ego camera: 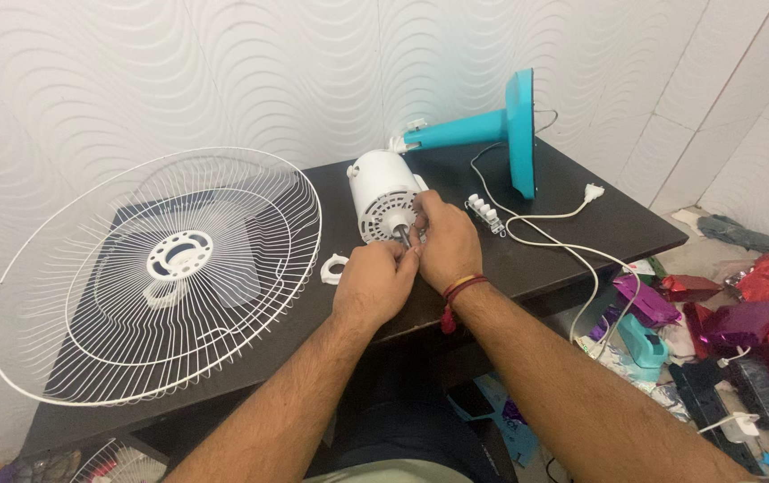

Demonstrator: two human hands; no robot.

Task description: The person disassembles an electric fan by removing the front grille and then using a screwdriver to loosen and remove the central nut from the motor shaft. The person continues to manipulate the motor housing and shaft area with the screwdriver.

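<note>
The fingers (417, 243) of both hands meet at the metal shaft (401, 234) that sticks out of the white fan motor (382, 204): the right hand (445, 241) has its fingers pinched closed around the shaft's tip, and the left hand (373, 284) curls closed just below, touching the same spot, though what it grips is hidden. The motor lies on its side near the middle of a dark surface (563, 234), joined at its back to a turquoise fan stand (492, 130) whose flat base stands on edge against the wall. A white power cord (545, 234) loops from the stand across the surface and over its front edge, its plug (593, 190) resting near the right corner, with a white switch block (485, 215) just beside the right hand. A small white plastic ring (334, 267) lies left of the left hand. A big white wire fan guard (156, 273) leans tilted over the left end of the surface. Behind is a white wall (178, 80) with a wavy raised pattern. On the floor at right lie crumpled shiny wrappers (760, 300) in red and purple.
</note>
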